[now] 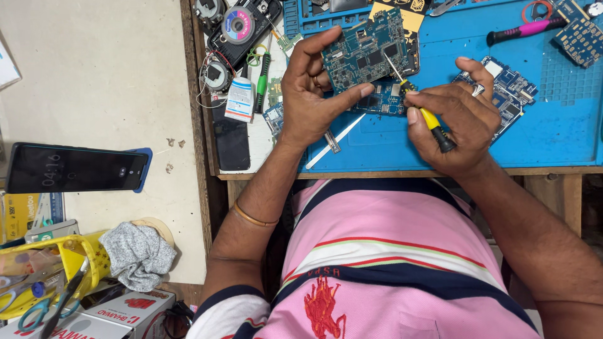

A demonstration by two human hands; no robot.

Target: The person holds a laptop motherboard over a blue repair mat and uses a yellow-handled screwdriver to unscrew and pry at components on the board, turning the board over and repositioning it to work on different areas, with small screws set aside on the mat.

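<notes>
My left hand [308,94] holds a teal circuit board [364,50] tilted up above the blue work mat [553,125]. My right hand [458,122] grips a small yellow-and-black screwdriver [424,113], its thin tip touching the board's lower right part. Under the held board lies another blue circuit board [382,103]. A third board [512,91] rests on the mat just behind my right hand.
A pink-handled tool [524,29] and another board [581,39] lie at the mat's far right. A green-handled screwdriver [262,81], tweezers [336,135], a dark phone [231,144] and small parts sit left of the mat. A phone [75,167] lies on the floor beside a yellow basket [56,263].
</notes>
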